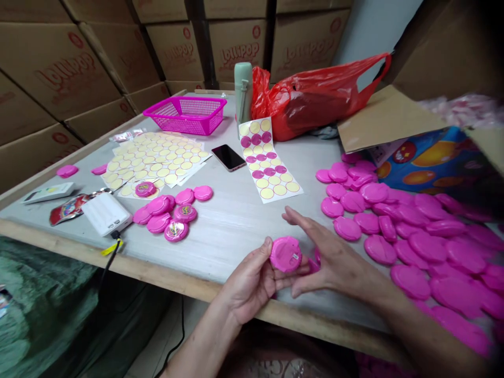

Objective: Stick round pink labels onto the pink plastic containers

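Left hand [250,281] gripping a pink round case [285,254] in its fingers, right hand [334,260] open, just beside it

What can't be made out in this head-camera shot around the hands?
Head view:
- The small label on the pink round case in the left hand: too small and blurred to read.
- A pink piece: mostly hidden by the right hand.
- The pink pile: cut off by the right edge.
- The red plastic bag's contents: hidden by the bag itself.
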The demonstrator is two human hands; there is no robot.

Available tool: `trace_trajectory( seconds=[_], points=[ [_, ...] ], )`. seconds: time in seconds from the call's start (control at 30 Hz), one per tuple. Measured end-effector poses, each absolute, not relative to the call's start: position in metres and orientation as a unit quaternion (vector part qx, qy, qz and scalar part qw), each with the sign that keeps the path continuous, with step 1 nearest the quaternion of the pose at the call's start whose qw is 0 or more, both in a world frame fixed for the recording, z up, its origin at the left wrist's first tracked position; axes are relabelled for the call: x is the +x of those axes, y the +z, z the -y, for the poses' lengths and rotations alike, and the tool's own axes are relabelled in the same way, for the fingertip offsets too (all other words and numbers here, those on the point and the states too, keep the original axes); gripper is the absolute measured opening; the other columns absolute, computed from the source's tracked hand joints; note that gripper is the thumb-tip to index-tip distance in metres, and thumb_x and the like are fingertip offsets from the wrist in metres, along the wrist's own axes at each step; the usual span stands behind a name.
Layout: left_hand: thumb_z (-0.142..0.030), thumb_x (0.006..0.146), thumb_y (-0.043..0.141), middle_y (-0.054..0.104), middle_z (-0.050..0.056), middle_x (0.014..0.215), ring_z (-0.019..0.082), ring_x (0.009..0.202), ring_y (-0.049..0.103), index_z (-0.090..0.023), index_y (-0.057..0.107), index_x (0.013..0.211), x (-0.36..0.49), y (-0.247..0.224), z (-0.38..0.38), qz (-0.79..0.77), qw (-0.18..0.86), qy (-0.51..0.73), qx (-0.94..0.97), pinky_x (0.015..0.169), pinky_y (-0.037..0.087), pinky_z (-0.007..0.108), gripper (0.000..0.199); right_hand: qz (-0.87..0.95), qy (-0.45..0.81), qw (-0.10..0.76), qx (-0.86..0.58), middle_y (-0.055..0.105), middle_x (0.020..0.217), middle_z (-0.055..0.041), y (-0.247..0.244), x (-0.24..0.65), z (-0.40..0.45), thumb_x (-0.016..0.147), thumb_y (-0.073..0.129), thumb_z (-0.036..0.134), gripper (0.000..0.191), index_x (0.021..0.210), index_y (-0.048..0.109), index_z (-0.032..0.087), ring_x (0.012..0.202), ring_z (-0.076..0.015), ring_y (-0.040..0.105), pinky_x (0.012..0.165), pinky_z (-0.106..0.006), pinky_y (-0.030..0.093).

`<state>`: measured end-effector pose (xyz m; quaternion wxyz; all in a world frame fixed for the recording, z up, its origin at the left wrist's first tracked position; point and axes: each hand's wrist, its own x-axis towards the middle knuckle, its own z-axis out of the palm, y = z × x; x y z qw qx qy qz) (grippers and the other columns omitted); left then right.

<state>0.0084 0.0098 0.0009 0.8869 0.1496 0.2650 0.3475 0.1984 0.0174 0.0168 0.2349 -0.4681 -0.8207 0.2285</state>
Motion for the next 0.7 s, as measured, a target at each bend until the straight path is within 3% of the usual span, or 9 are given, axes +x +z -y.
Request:
trace_trajectory(
  seconds=[0.1,0.17,0.23,0.3,0.43,0.5,0.6,0.7],
  points=[
    [-0.040,0.093,0.065,0.075,0.008,0.082,0.012,0.064,0.067,-0.011,0.071,0.100,0.013,0.001,-0.011,-0.287,0.875,0.359,0.153,0.059,0.049,0.020,0.030,0.835,0.246,0.240,-0.430,0.062,0.143,-0.0087,0.021,0.191,-0.019,0.078,0.082,0.046,0.079,0.149,0.047,0.033,0.130,-0.0293,0.058,0.107,-0.046,0.047],
    [-0.037,0.091,0.068,0.076,0.010,0.091,0.013,0.074,0.070,-0.011,0.070,0.106,0.012,0.003,-0.012,-0.320,0.851,0.377,0.177,0.068,0.053,0.022,0.030,0.818,0.258,0.244,-0.452,0.070,0.129,-0.0060,0.029,0.199,-0.022,0.083,0.078,0.043,0.057,0.136,0.060,0.031,0.119,-0.0262,0.066,0.100,-0.041,0.052],
    [-0.039,0.090,0.069,0.075,0.014,0.112,0.019,0.095,0.072,-0.013,0.067,0.119,0.003,0.006,-0.013,-0.373,0.799,0.420,0.216,0.084,0.055,0.029,0.039,0.759,0.222,0.294,-0.537,0.071,0.124,-0.0057,0.041,0.219,-0.025,0.084,0.077,0.045,0.049,0.128,0.063,0.028,0.116,-0.0269,0.067,0.100,-0.041,0.053],
    [-0.043,0.089,0.070,0.071,0.015,0.125,0.023,0.109,0.069,-0.016,0.064,0.124,-0.012,0.006,-0.014,-0.426,0.718,0.480,0.269,0.093,0.053,0.033,0.044,0.708,0.164,0.330,-0.603,0.069,0.128,-0.0072,0.050,0.240,-0.025,0.084,0.075,0.049,0.049,0.125,0.062,0.027,0.121,-0.0305,0.064,0.104,-0.047,0.050],
    [-0.045,0.087,0.070,0.072,0.011,0.121,0.023,0.108,0.068,-0.019,0.066,0.118,-0.038,-0.003,-0.017,-0.482,0.592,0.528,0.371,0.091,0.054,0.035,0.040,0.799,0.157,0.242,-0.528,0.070,0.125,-0.0101,0.033,0.254,-0.011,0.079,0.078,0.055,0.047,0.115,0.067,0.026,0.116,-0.0315,0.067,0.097,-0.047,0.054],
    [-0.045,0.088,0.069,0.071,0.010,0.121,0.023,0.108,0.068,-0.020,0.067,0.117,-0.041,-0.008,-0.018,-0.494,0.568,0.514,0.412,0.092,0.054,0.036,0.039,0.839,0.132,0.209,-0.485,0.067,0.130,-0.0147,0.013,0.247,0.000,0.079,0.079,0.052,0.046,0.114,0.070,0.024,0.117,-0.0334,0.066,0.095,-0.049,0.054],
    [-0.046,0.087,0.070,0.071,0.009,0.122,0.024,0.113,0.066,-0.021,0.068,0.117,-0.038,-0.014,-0.019,-0.496,0.559,0.454,0.486,0.097,0.052,0.038,0.039,0.860,0.102,0.200,-0.459,0.065,0.133,-0.0206,-0.011,0.233,0.013,0.080,0.079,0.050,0.058,0.129,0.067,0.022,0.120,-0.0376,0.062,0.096,-0.056,0.050],
    [-0.047,0.085,0.072,0.071,0.008,0.122,0.024,0.111,0.066,-0.022,0.069,0.116,-0.034,-0.014,-0.019,-0.505,0.543,0.417,0.525,0.099,0.050,0.039,0.040,0.873,0.108,0.204,-0.431,0.069,0.128,-0.0156,-0.017,0.227,0.018,0.083,0.075,0.053,0.056,0.131,0.067,0.024,0.113,-0.0310,0.065,0.094,-0.047,0.050]
  ],
)
